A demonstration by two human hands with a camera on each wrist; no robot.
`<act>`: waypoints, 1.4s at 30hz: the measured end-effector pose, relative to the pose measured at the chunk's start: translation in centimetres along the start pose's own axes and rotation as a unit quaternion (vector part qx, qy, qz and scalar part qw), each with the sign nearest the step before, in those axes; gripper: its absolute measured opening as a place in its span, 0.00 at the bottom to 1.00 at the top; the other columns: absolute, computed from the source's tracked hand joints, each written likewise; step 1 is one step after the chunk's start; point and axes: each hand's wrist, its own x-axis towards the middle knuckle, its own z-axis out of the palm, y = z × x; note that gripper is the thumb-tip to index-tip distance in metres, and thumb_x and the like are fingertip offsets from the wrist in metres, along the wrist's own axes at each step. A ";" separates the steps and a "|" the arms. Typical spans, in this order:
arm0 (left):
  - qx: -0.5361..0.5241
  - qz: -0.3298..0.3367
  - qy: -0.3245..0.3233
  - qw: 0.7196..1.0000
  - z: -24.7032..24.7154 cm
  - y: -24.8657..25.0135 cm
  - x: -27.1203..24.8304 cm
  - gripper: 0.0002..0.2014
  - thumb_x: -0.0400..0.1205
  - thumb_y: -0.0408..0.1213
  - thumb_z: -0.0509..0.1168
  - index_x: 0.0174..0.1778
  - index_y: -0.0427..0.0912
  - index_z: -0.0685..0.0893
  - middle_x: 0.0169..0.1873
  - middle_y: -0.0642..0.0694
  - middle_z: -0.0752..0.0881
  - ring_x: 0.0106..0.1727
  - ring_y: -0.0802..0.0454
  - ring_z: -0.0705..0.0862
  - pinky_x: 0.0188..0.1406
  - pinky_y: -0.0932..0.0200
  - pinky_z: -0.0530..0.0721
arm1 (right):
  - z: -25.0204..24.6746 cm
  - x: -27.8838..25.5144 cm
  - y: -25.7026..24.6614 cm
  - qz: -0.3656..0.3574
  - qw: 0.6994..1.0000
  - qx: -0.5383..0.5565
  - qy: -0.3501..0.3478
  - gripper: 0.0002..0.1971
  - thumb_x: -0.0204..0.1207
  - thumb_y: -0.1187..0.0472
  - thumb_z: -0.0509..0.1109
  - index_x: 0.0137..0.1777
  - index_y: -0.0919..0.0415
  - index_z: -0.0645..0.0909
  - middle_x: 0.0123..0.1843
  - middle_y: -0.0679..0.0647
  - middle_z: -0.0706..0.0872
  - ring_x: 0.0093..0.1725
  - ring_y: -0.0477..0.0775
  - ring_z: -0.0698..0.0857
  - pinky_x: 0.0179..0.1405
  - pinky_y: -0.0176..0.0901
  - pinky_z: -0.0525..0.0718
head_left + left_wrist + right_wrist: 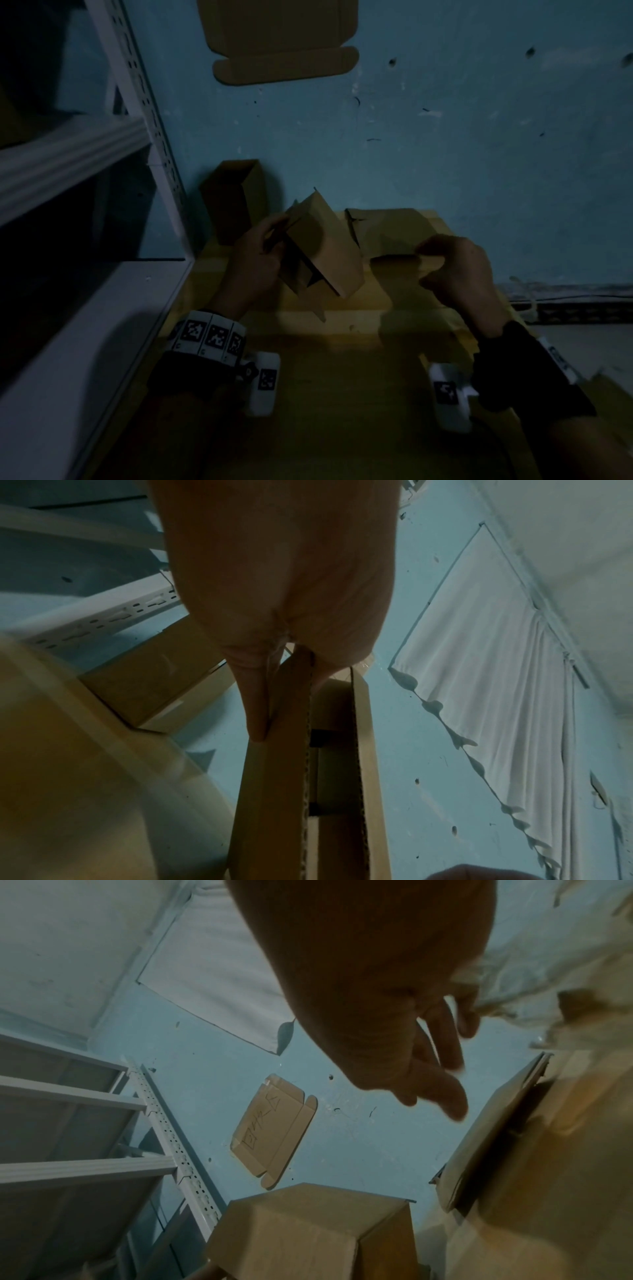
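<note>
In the dim head view, a partly folded brown cardboard box [325, 253] is held tilted above the cardboard-covered work surface [342, 377]. My left hand [260, 253] grips it from the left. The left wrist view shows the left hand [294, 696] pinching a wall of the box [274, 791] between thumb and fingers. My right hand [448, 267] hovers to the right of the box with loosely curled fingers, beside flat cardboard blanks [387, 229]. Seen from the right wrist, the right hand [438, 1074] holds nothing. The blanks [489, 1137] lie just right of its fingers and the box [308, 1231] below.
A white metal shelf rack [102, 144] stands along the left. A folded box [233, 202] stands upright against the blue wall behind my left hand. A flat cardboard blank [281, 41] is stuck high on the wall. A white curtain [496, 669] hangs at the right.
</note>
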 end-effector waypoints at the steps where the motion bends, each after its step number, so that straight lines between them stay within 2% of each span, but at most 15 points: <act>1: 0.002 -0.001 0.002 1.000 0.0 0.1 -0.1 0.19 0.88 0.27 0.60 0.75 0.44 0.78 0.68 0.49 0.83 0.70 0.53 0.80 0.68 0.58 0.80 | 0.0 0.0 -0.1 0.003 1.000 0.002 -0.012 0.25 0.66 0.72 0.82 0.64 0.58 0.87 0.63 0.55 0.90 0.61 0.55 0.87 0.52 0.38 0.77; 4: 0.008 -0.021 0.015 1.000 0.2 0.2 -0.1 0.20 0.89 0.26 0.58 0.76 0.44 0.78 0.65 0.52 0.82 0.69 0.55 0.79 0.65 0.65 0.80 | 0.0 0.0 -0.9 0.028 0.997 0.045 -0.053 0.28 0.68 0.61 0.84 0.69 0.56 0.81 0.61 0.56 0.89 0.55 0.54 0.87 0.50 0.43 0.81; 7: 0.009 -0.042 0.050 0.998 0.2 0.0 -0.1 0.22 0.88 0.22 0.56 0.78 0.41 0.75 0.64 0.52 0.78 0.66 0.56 0.76 0.49 0.82 0.76 | 0.7 -0.3 -2.1 0.031 0.988 0.077 -0.129 0.29 0.73 0.57 0.82 0.73 0.52 0.77 0.50 0.45 0.87 0.42 0.41 0.83 0.34 0.32 0.78; 9: -0.016 -0.054 0.072 0.996 0.1 -0.2 0.0 0.23 0.87 0.22 0.56 0.77 0.41 0.75 0.64 0.49 0.80 0.67 0.52 0.78 0.48 0.77 0.77 | 0.9 -0.8 -2.9 0.008 0.982 0.098 -0.159 0.29 0.75 0.56 0.80 0.75 0.49 0.75 0.45 0.38 0.82 0.41 0.33 0.80 0.27 0.24 0.73; 12: -0.057 -0.076 0.078 0.992 0.3 -0.1 0.2 0.20 0.88 0.23 0.56 0.74 0.42 0.77 0.63 0.46 0.83 0.65 0.49 0.81 0.54 0.66 0.81 | 1.3 -1.5 -3.8 -0.012 0.965 0.166 -0.205 0.29 0.75 0.60 0.80 0.74 0.47 0.74 0.46 0.33 0.82 0.44 0.32 0.82 0.33 0.21 0.78; 15: -0.077 -0.096 0.068 0.990 0.5 0.0 0.4 0.17 0.87 0.25 0.59 0.67 0.46 0.81 0.57 0.48 0.85 0.66 0.43 0.83 0.66 0.47 0.83 | 1.6 -2.1 -4.6 -0.024 0.947 0.216 -0.235 0.33 0.74 0.55 0.81 0.75 0.40 0.69 0.58 0.36 0.83 0.52 0.34 0.84 0.46 0.29 0.82; 18: -0.049 -0.098 0.038 0.993 0.5 0.3 0.1 0.15 0.81 0.27 0.70 0.63 0.42 0.83 0.55 0.47 0.87 0.63 0.44 0.84 0.65 0.45 0.83 | 1.9 -2.5 -4.8 -0.024 0.947 0.230 -0.222 0.41 0.74 0.47 0.79 0.83 0.44 0.63 0.67 0.43 0.83 0.58 0.40 0.85 0.55 0.39 0.85; 22: -0.011 -0.116 0.004 0.993 0.6 0.5 -0.4 0.26 0.72 0.38 0.81 0.64 0.42 0.80 0.53 0.54 0.85 0.56 0.53 0.85 0.53 0.61 0.84 | 2.1 -2.7 -4.6 -0.019 0.952 0.233 -0.199 0.42 0.72 0.44 0.80 0.83 0.47 0.63 0.65 0.43 0.84 0.55 0.41 0.86 0.54 0.41 0.88; 24: -0.003 -0.125 -0.007 0.992 1.0 0.5 -0.6 0.29 0.72 0.37 0.81 0.65 0.44 0.76 0.50 0.59 0.82 0.49 0.65 0.81 0.40 0.77 0.80 | 2.6 -2.7 -4.5 -0.020 0.964 0.198 -0.178 0.43 0.68 0.38 0.80 0.80 0.46 0.65 0.68 0.47 0.85 0.59 0.46 0.87 0.57 0.50 0.90; 26: 0.023 -0.124 -0.012 0.992 1.3 0.6 -0.8 0.31 0.71 0.36 0.82 0.66 0.44 0.74 0.49 0.59 0.80 0.46 0.67 0.79 0.33 0.80 0.77 | 3.0 -2.8 -4.5 -0.016 0.973 0.165 -0.158 0.45 0.66 0.34 0.80 0.78 0.48 0.66 0.68 0.48 0.85 0.61 0.49 0.86 0.54 0.49 0.90; 30: 0.116 -0.115 -0.026 0.986 1.7 0.2 -1.1 0.35 0.66 0.48 0.85 0.65 0.48 0.75 0.57 0.54 0.81 0.58 0.53 0.81 0.50 0.58 0.83 | 3.4 -3.1 -4.9 -0.020 0.987 0.104 -0.125 0.44 0.64 0.32 0.80 0.75 0.52 0.70 0.65 0.48 0.87 0.59 0.49 0.86 0.33 0.28 0.74; 32: 0.141 -0.118 -0.040 0.982 1.9 0.2 -1.4 0.37 0.65 0.52 0.85 0.66 0.46 0.77 0.59 0.54 0.82 0.61 0.52 0.81 0.60 0.49 0.84 | 3.6 -3.1 -4.8 -0.017 0.991 0.079 -0.110 0.42 0.63 0.31 0.80 0.71 0.52 0.72 0.63 0.48 0.87 0.57 0.49 0.86 0.33 0.31 0.75; 35: 0.166 -0.105 -0.046 0.979 2.1 0.2 -1.5 0.37 0.66 0.55 0.84 0.67 0.49 0.78 0.59 0.52 0.84 0.59 0.51 0.83 0.58 0.49 0.85 | 4.0 -2.9 -4.6 -0.018 0.993 0.071 -0.090 0.38 0.63 0.30 0.80 0.66 0.51 0.74 0.61 0.50 0.89 0.55 0.51 0.87 0.41 0.44 0.85; 38: 0.175 -0.099 -0.047 0.978 2.0 0.2 -1.5 0.37 0.67 0.54 0.84 0.69 0.48 0.76 0.60 0.52 0.82 0.59 0.53 0.80 0.56 0.52 0.82 | 3.7 -2.8 -4.6 -0.017 0.992 0.068 -0.102 0.37 0.65 0.34 0.81 0.67 0.53 0.74 0.61 0.50 0.88 0.53 0.49 0.86 0.33 0.36 0.77; 42: 0.182 -0.105 -0.046 0.977 2.0 -0.1 -1.4 0.39 0.65 0.57 0.83 0.68 0.47 0.77 0.62 0.51 0.83 0.60 0.51 0.82 0.59 0.47 0.84 | 3.6 -2.9 -4.7 -0.017 0.993 0.064 -0.103 0.38 0.66 0.34 0.80 0.69 0.54 0.74 0.62 0.51 0.87 0.54 0.50 0.85 0.40 0.41 0.80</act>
